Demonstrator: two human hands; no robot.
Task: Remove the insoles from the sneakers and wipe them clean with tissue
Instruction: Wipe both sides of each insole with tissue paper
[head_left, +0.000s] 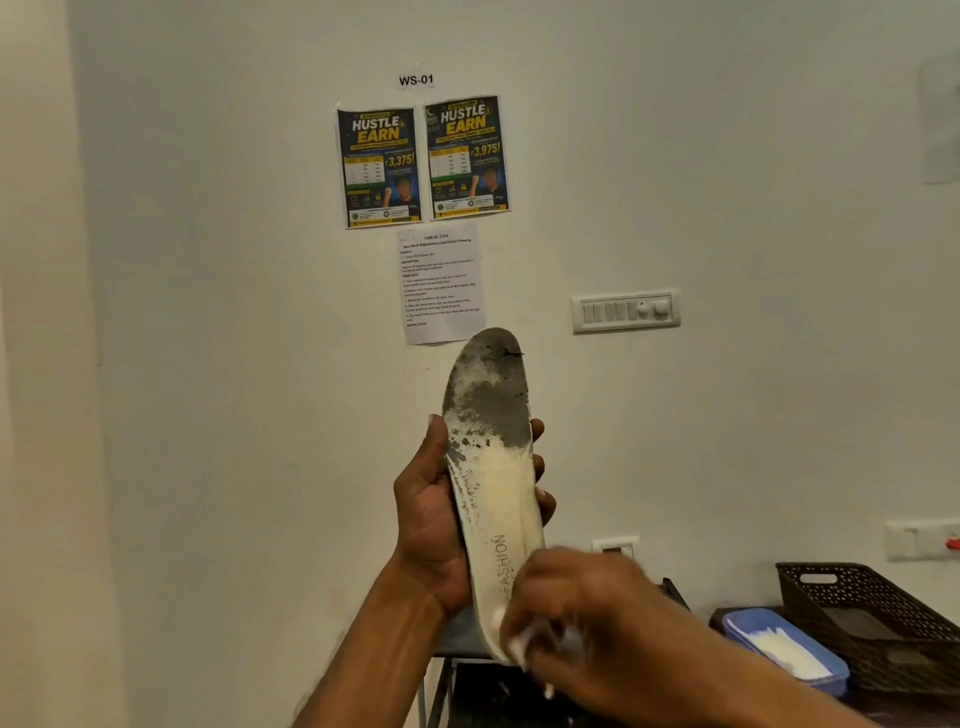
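Left hand (436, 519) raised, forearm upright; thumb and curled fingers grip opposite edges of the insole (491, 415). Right hand (597, 613) lower, just beside the left wrist, blurred; fingers curled round tissue (522, 644), touching the insole's heel.

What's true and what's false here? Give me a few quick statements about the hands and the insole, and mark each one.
1. The left hand holds the insole upright. True.
2. The insole's toe end is clean white. False: it is dark grey with grime.
3. The right hand holds tissue at the insole's heel end. True.
4. The word printed on the insole reads SPORT. False: it reads FASHION.
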